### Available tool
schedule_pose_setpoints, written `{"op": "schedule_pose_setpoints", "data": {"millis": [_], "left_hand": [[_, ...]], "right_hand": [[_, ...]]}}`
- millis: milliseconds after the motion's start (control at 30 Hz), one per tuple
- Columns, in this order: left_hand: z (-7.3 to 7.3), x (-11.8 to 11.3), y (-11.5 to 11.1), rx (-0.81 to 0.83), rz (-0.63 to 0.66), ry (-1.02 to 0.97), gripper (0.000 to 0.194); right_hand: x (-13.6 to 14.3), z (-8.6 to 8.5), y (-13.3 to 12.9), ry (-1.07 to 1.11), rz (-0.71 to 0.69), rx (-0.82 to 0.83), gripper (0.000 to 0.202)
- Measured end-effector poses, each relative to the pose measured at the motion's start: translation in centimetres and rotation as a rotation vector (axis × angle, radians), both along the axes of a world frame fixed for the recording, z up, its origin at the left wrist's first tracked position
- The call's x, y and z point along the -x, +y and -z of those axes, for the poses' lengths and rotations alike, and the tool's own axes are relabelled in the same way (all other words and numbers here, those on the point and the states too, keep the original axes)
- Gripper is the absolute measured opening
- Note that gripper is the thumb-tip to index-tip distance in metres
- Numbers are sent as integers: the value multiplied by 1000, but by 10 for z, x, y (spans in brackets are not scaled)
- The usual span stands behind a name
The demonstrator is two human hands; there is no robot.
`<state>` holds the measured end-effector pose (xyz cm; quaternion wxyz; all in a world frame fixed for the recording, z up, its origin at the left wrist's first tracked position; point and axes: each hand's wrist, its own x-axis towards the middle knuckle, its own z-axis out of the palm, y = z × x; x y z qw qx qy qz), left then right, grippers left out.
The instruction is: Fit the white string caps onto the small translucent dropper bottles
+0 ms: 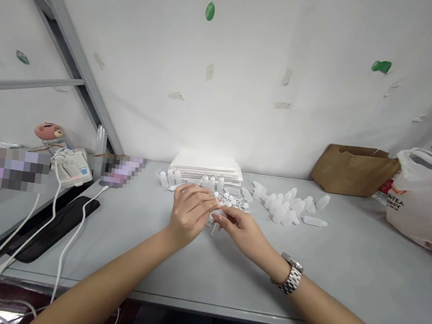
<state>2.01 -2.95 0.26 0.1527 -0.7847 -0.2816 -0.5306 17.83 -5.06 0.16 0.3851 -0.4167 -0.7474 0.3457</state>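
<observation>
My left hand (191,213) and my right hand (244,232) meet above the table, fingertips together. Between them shows a small white plastic piece (217,213), with a thin ring and strap hanging below; my fingers cover most of it. Just behind lies a loose group of small white caps (230,199). Several capped squeeze bottles (163,178) stand upright to the left of and behind my hands. Farther right, a cluster of translucent uncapped bottles (282,207) is on the tabletop, some upright and some lying down.
A stack of white sheets or boards (207,165) lies against the wall. Toward the right are a brown paper bag (354,172) and a white plastic bag (424,204). At left, white cables (78,228) run past a black mat (53,232) and a phone (121,170).
</observation>
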Motion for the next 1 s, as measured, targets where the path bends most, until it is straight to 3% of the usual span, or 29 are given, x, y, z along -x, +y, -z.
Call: {"op": "schedule_pose_setpoints", "data": {"millis": [67, 133, 233, 300, 367, 467, 667, 767, 867, 1000], "left_hand": [[-1, 4, 0, 16, 25, 16, 12], [-2, 7, -2, 108, 44, -78, 16], [-5, 6, -5, 406, 75, -384, 30], [-7, 3, -7, 654, 156, -481, 38], [-9, -1, -8, 859, 277, -437, 44], [-10, -5, -11, 1011, 386, -358, 43], [-7, -9, -13, 1090, 264, -358, 28], [-5, -9, -11, 1098, 277, -356, 27], [-6, -10, -11, 1028, 287, -310, 28], [-5, -10, -12, 818, 187, -166, 28]], "right_hand": [[0, -3, 1, 121, -21, 171, 26], [-1, -5, 0, 209, 51, 199, 26], [-4, -9, -1, 276, 152, 152, 24], [-5, -10, -1, 277, 190, 115, 21], [-6, -9, -1, 251, 209, 76, 19], [-6, -6, -1, 186, 233, 12, 15], [-5, 3, -2, 14, 289, -237, 13], [-6, 7, -1, -51, 288, -388, 16], [-7, 9, 0, -104, 288, -507, 18], [-6, 10, -1, -139, 323, -622, 19]]}}
